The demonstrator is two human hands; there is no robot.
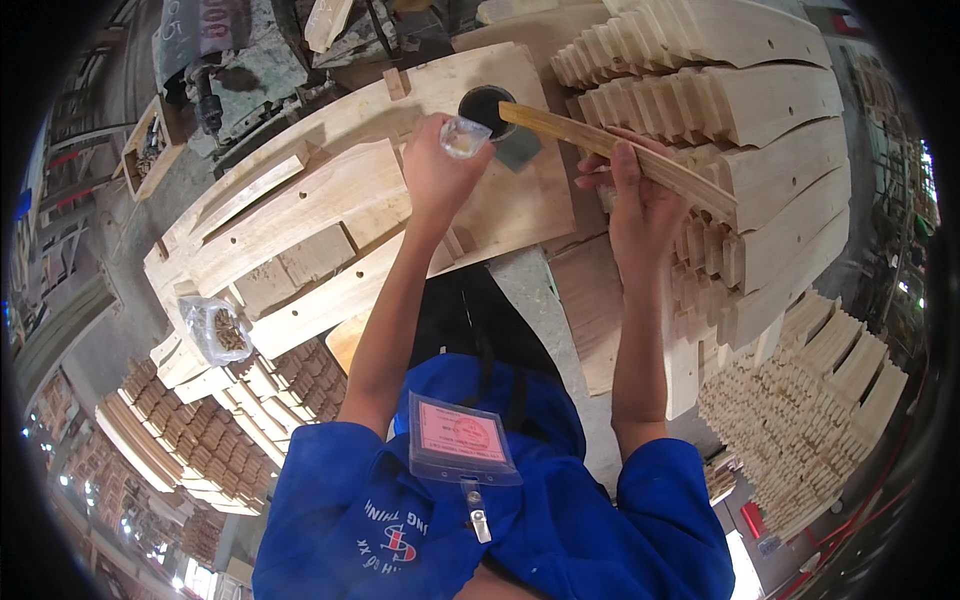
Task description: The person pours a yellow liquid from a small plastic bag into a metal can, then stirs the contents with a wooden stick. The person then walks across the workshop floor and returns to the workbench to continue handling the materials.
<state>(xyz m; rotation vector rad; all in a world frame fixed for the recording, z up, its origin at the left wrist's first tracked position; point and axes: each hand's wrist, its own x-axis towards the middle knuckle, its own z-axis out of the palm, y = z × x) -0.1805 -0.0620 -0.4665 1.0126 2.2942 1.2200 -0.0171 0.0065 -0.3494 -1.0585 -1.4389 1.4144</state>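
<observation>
My left hand (437,172) is closed around a clear plastic bottle-like container (465,138), seen end-on beside a dark round cup (484,104). In my right hand (640,205) is a long, thin wooden slat (600,140), pinched between thumb and fingers. The slat slants up to the left, and its far end is at the cup's rim; whether it touches the rim I cannot tell. Under the cup lies a greenish flat piece (518,148) on the pale wooden board (520,210). Shaped wooden parts (330,190) with small holes lie left of my left hand.
Tall stacks of cut wooden pieces (770,100) stand at the right, with more stacks (820,400) lower down. A plastic bag of dowel-like pieces (214,330) sits at the board's left end. Beyond the board are a machine (235,90) and a wooden box of small parts (152,148).
</observation>
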